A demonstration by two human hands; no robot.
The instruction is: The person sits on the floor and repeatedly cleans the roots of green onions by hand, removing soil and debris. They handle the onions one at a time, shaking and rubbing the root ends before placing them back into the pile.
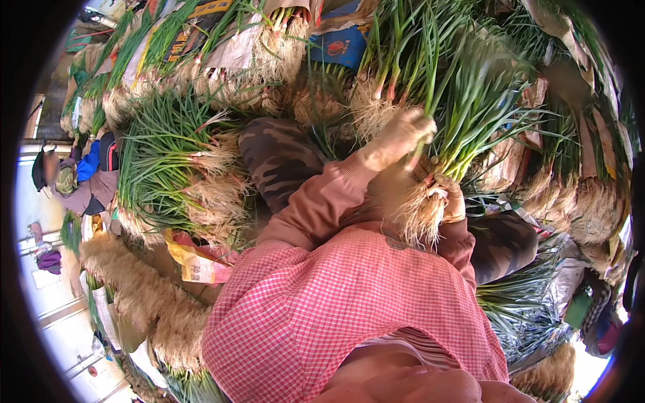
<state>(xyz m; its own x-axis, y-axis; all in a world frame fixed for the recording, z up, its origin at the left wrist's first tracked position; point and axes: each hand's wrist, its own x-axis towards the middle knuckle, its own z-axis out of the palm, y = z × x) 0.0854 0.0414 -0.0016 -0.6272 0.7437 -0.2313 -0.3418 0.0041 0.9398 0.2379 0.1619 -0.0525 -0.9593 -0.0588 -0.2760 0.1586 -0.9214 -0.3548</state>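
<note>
A bunch of green onions stands before my chest, its long leaves fanning up and away and its pale roots hanging toward me. My right hand is closed around its lower stems, just above the roots. Wearing a pale, soiled glove, my left hand is in a fist beside the bunch. A stem pokes out beneath that fist and a leaf rises above it, so it appears to grip a green onion. The roots beneath are partly blurred. Behind the left hand stands another cluster of green onions, roots down.
On my left lies a heap of green onions with roots turned toward my knee. A yellow and red plastic bag is by my left side. Rooted bundles line the far side, and more stand at right. Another person is at far left.
</note>
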